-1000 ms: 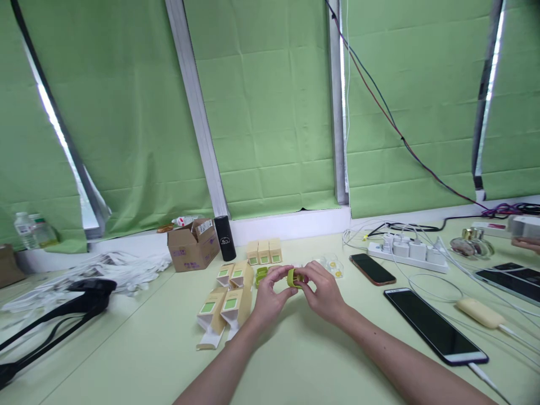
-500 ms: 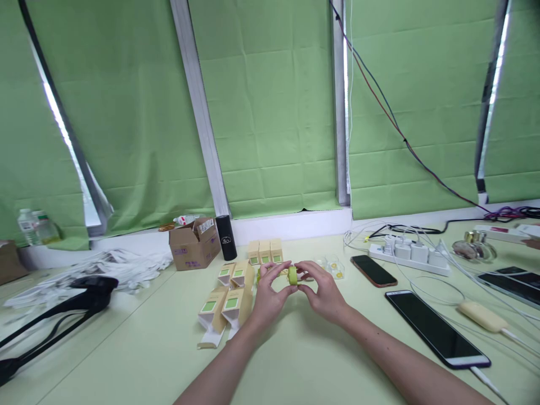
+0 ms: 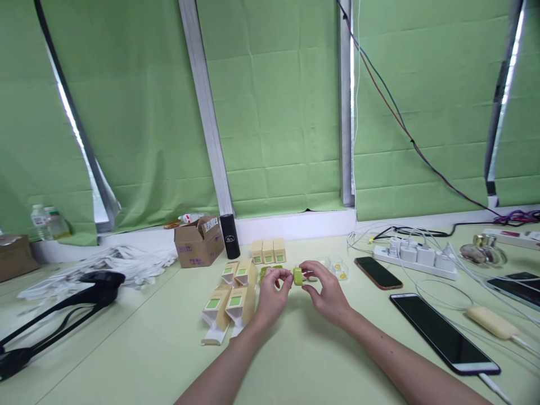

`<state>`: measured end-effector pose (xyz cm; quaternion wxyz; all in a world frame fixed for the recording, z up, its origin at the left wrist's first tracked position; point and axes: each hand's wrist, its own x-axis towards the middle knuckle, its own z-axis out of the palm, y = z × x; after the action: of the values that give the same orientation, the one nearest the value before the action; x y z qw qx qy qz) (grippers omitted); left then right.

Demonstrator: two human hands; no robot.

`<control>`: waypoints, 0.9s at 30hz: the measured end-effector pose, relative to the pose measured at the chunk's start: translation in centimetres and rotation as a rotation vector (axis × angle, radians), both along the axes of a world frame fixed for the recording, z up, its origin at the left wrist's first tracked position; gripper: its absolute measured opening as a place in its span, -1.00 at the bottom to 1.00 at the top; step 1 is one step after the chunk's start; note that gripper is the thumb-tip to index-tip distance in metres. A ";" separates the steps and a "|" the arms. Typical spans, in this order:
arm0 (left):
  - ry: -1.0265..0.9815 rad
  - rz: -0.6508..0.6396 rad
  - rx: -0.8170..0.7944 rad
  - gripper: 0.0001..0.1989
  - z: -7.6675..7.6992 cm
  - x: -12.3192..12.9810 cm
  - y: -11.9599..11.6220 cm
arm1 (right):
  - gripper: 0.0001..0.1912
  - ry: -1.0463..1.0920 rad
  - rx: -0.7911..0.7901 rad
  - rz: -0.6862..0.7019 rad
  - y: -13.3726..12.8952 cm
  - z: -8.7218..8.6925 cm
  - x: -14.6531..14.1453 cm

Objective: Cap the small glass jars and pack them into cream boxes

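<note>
The pale tabletop (image 3: 314, 365) is giving the forearms (image 3: 383, 346) room between boxy card cartons (image 3: 248, 304) on the left and a flat, glassy phone (image 3: 442, 333) on the right, while creased green fabric blinds (image 3: 278, 124) are hanging behind. The right hand (image 3: 327, 291) is holding a small, rounded green piece (image 3: 297, 277) between curved thumb and fingers. The left hand (image 3: 272, 295) is pinching its fingertips together just beside it; whether on anything, I cannot tell.
</note>
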<state>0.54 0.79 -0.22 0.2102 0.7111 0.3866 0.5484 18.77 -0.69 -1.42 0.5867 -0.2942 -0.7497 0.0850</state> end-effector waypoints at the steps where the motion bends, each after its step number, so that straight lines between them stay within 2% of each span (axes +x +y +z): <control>1: -0.001 0.000 -0.001 -0.75 0.0 0.0 0.0 | -0.55 -0.007 0.005 -0.006 0.0 0.0 0.0; 27: -0.022 0.029 -0.064 -0.77 0.9 0.2 -0.7 | -0.58 -0.009 -0.017 -0.004 0.3 -0.4 -0.2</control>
<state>0.77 0.12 0.67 0.2292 0.6922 0.4118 0.5466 18.58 -0.36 -1.87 0.5810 -0.3008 -0.7510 0.0888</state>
